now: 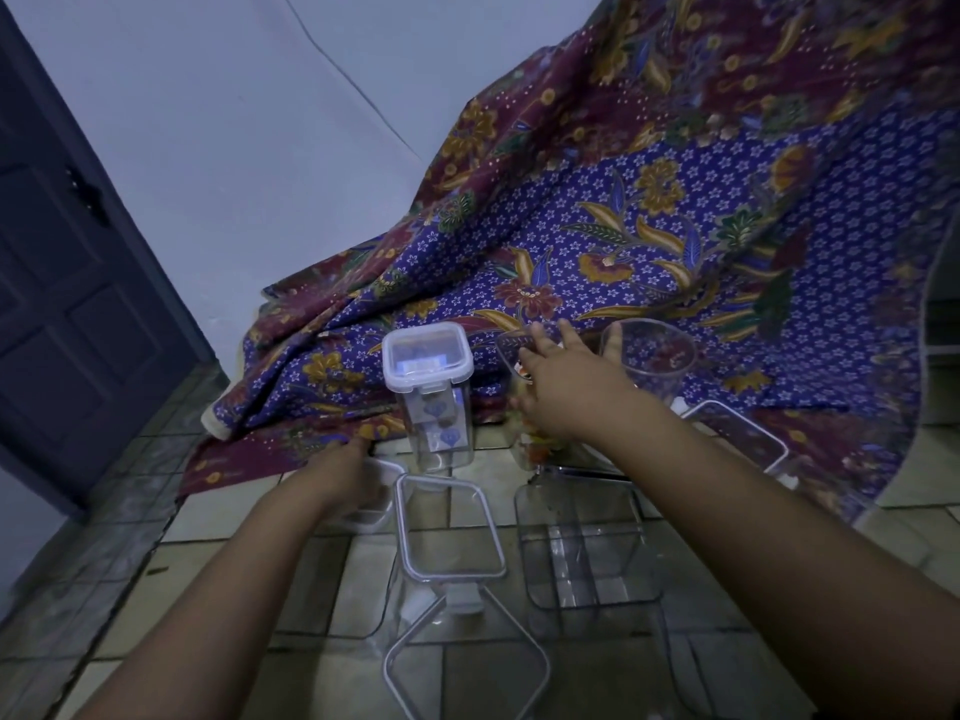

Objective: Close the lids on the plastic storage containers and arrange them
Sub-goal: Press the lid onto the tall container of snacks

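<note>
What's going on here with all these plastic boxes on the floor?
A person is sorting clear plastic storage containers on a tiled floor, in front of a patterned cloth. The left hand rests on a small container. The right hand reaches, fingers spread, over a container with colourful contents. One tall container has its lid on; others nearby stand open, without lids.

**Occlusions and crops**

Can't read grip of left hand (348,475): blurred, on top of small white-rimmed box (387,492), mostly hidden. Can't identify colourful contents in container (540,452) under right hand (566,387), top covered. Partly behind right hand: clear round tub (654,358). Cropped at bottom edge: hinged lid (467,667) nearest camera. Cropped top and right: batik cloth (675,210); cropped left: door (67,304).
</note>
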